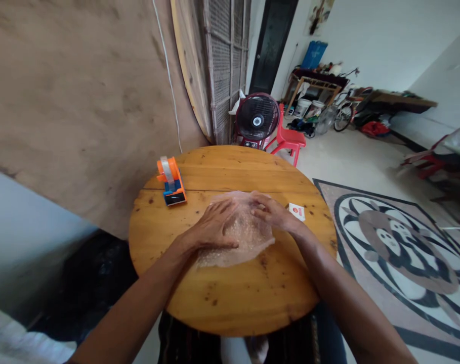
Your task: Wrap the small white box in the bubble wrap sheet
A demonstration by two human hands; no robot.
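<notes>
A sheet of clear bubble wrap (248, 235) lies on the round wooden table (237, 298). My left hand (216, 225) rests on the left part of the sheet, palm down, with its fingers stretched out and the thumb apart. At the far right part of the wrap, my right hand (271, 212) touches it with bent fingers that are spread a little. Neither hand appears to grip anything. Just right of my right hand lies a small white box (296, 212) with a red mark. An orange and blue tape dispenser (171, 181) with a tape roll stands at the table's far left.
A dark red fan (257, 119) and a red plastic chair (290, 137) stand beyond the table. Large wooden boards (81, 101) lean along the left side. Farther back are a cluttered wooden stand (317, 83) and a bicycle (343, 114). A patterned floor panel (404, 253) lies at right.
</notes>
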